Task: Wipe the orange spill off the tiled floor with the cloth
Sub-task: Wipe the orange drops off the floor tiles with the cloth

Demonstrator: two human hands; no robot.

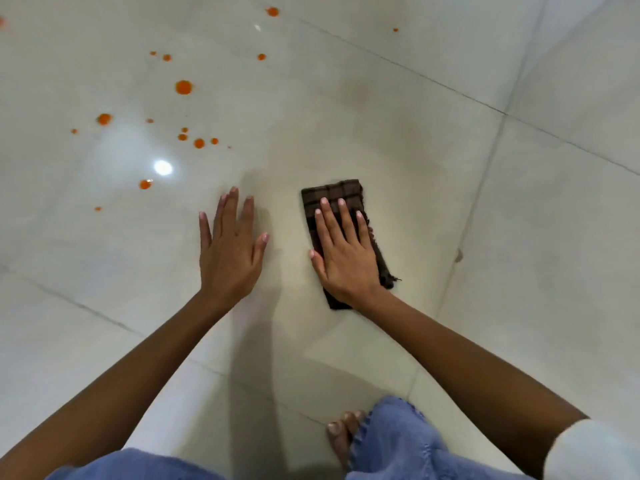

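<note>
Jeans and foot: blue frayed denim (398, 441) is filling the bottom edge, and bare toes (343, 427) are peeking out beside the hem, well behind both hands.
White sleeve: a pale cuff (592, 452) is showing at the lower right corner, up the right arm.
Right hand: the right hand (346, 254) is lying flat, fingers spread wide, palm pressing down on the cloth; it is not gripping, just covering it.
Cloth: the brown checked cloth (337, 192) is lying folded into a long strip on the floor under that hand, its far end sticking out past the fingertips, its frayed edge showing to the hand's right.
Left hand: the left hand (230, 251) is resting open and flat on the bare tile, fingers fairly close together, holding nothing, just beside the right hand.
Tiled floor: glossy pale tiles (450, 202) are reflecting a bright light spot ahead of the left hand.
Orange spill: orange drops (183, 87) are lying scattered beyond and left of the left hand, well apart from the cloth.
</note>
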